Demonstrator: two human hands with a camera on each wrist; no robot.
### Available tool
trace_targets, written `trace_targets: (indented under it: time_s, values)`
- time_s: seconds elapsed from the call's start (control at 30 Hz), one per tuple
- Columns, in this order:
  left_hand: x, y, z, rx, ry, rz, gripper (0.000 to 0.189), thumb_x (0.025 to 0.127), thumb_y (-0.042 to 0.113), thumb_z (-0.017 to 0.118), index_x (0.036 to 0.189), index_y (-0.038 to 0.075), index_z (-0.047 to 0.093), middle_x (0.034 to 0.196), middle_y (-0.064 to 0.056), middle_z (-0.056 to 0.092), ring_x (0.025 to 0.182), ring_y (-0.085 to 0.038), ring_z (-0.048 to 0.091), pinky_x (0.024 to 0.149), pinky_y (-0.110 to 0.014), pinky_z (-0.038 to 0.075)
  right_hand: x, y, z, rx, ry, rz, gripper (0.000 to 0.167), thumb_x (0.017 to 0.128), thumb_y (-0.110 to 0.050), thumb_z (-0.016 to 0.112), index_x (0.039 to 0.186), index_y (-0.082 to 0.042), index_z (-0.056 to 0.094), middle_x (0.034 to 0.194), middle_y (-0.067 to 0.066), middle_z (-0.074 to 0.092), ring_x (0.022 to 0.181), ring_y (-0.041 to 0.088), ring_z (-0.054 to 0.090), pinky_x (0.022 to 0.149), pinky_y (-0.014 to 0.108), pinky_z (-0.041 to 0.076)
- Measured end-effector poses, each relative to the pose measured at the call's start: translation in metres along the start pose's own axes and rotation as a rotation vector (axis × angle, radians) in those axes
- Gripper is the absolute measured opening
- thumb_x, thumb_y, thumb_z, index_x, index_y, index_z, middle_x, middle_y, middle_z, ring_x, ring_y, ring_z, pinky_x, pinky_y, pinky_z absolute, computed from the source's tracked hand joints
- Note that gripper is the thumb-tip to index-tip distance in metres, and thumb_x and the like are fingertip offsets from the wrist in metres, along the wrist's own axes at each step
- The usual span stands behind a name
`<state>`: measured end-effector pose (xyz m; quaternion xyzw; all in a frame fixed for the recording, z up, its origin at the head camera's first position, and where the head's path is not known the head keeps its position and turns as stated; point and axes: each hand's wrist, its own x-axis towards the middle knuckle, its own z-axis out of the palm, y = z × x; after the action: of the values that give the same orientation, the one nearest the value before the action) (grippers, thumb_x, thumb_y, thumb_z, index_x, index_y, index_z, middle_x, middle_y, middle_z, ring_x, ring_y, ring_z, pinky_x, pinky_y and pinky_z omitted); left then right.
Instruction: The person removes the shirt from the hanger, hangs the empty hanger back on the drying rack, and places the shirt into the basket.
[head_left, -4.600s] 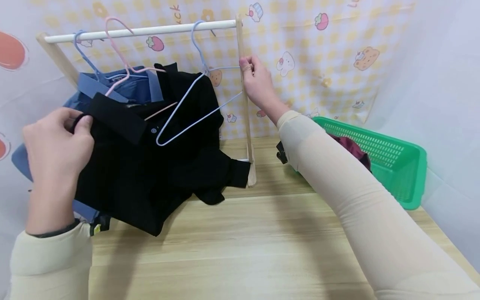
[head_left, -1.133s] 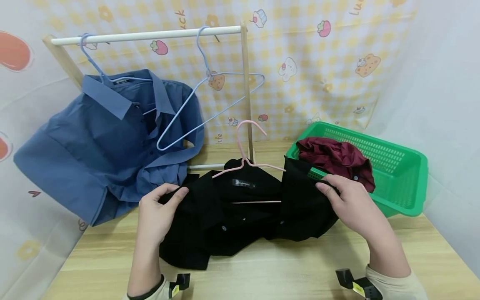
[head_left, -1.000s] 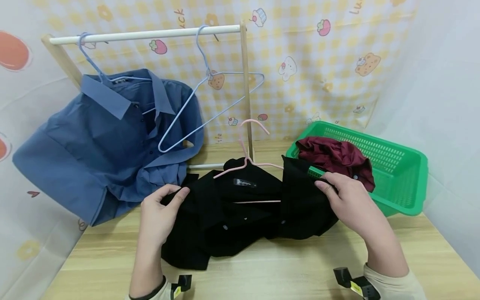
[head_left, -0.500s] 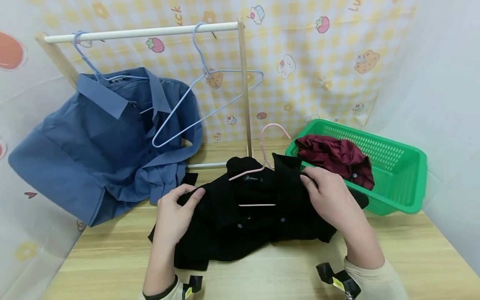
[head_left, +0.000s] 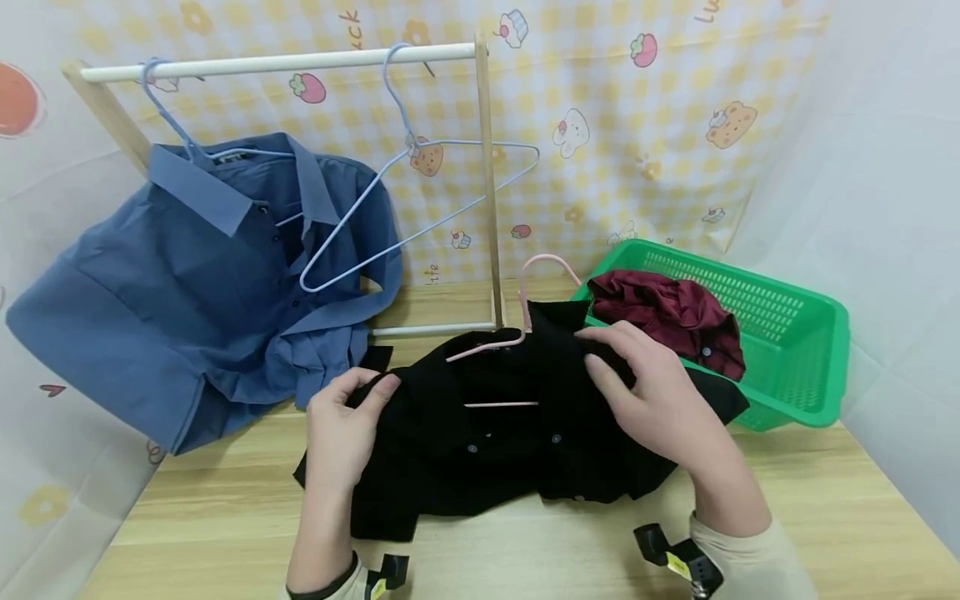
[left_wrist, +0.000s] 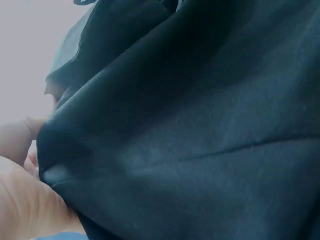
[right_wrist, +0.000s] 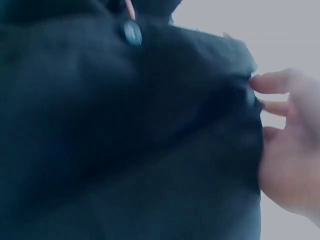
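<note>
A black shirt [head_left: 427, 467] with a buttoned front lies spread low over the table, on a pink hanger [head_left: 487, 344] whose hook sticks up out of the collar. My left hand [head_left: 341, 433] pinches the cloth at the shirt's left shoulder, thumb on top. At the right shoulder, by the raised collar, my right hand [head_left: 652, 392] holds the cloth between thumb and fingers. In the left wrist view the thumb [left_wrist: 35, 200] presses on dark fabric. The right wrist view shows the fingers [right_wrist: 275, 82] at the fabric's edge and one button [right_wrist: 132, 32].
A blue shirt [head_left: 187, 258] hangs on a blue hanger at the left of the white-barred rack [head_left: 300, 63]. A bare blue hanger [head_left: 352, 208] hangs at the rack's right end. Behind my right hand stands a green basket [head_left: 795, 333] holding a dark red garment [head_left: 667, 317].
The black shirt and pink hanger came off the rack down to the table. My right hand left the rack post for the shirt's shoulder. Lately both hands have shifted slightly, and the hanger moved right.
</note>
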<state>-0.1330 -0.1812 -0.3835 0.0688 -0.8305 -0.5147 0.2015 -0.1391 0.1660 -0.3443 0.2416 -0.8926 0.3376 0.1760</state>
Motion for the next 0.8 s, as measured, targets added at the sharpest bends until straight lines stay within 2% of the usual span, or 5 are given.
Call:
trace_targets:
  time_s: [0.13,0.27,0.43,0.6,0.8]
  values:
    - [0.000,0.002,-0.011,-0.028,0.064,0.007,0.017,0.093,0.025,0.085,0.092,0.009,0.081,0.089,0.006,0.067,0.088,-0.005,0.058,0.076,-0.015,0.046,-0.007,0.009,-0.010,0.093,-0.079,-0.179,0.059,0.100,0.017,0.045,0.146,-0.014,0.064,0.129,0.000,0.068,0.104,0.001,0.053,0.087,0.014,0.040]
    - [-0.001,0.003,-0.019,-0.033,0.089,0.052,0.013,0.091,0.022,0.087,0.091,0.009,0.083,0.081,0.011,0.059,0.081,-0.007,0.054,0.071,-0.018,0.044,-0.008,0.016,-0.012,0.019,-0.051,-0.225,0.059,0.094,0.021,0.058,0.140,-0.015,0.069,0.118,-0.003,0.071,0.088,0.002,0.054,0.077,0.016,0.044]
    - [-0.002,0.002,-0.025,-0.072,0.123,0.088,0.011,0.090,0.015,0.087,0.091,0.006,0.082,0.079,0.013,0.061,0.079,-0.007,0.054,0.071,-0.017,0.045,-0.010,0.021,-0.009,-0.166,0.106,0.049,0.005,0.100,-0.017,0.076,0.103,-0.017,0.080,0.095,-0.002,0.079,0.079,0.014,0.068,0.073,0.032,0.055]
    - [-0.001,0.004,-0.027,-0.107,0.128,0.092,0.011,0.089,0.013,0.087,0.091,0.003,0.082,0.079,0.013,0.063,0.081,-0.007,0.058,0.073,-0.016,0.046,-0.015,0.026,-0.008,-0.222,0.145,0.381,0.043,0.100,-0.057,0.069,0.091,-0.015,0.074,0.078,0.005,0.074,0.076,0.024,0.066,0.070,0.042,0.053]
    - [0.000,0.007,-0.024,-0.103,0.078,0.073,0.013,0.092,0.017,0.085,0.092,0.004,0.081,0.083,0.015,0.066,0.092,-0.005,0.059,0.086,-0.017,0.047,-0.015,0.024,-0.007,-0.133,0.124,0.458,0.046,0.104,-0.058,0.062,0.092,-0.014,0.069,0.059,0.001,0.046,0.081,0.026,0.058,0.073,0.037,0.046]
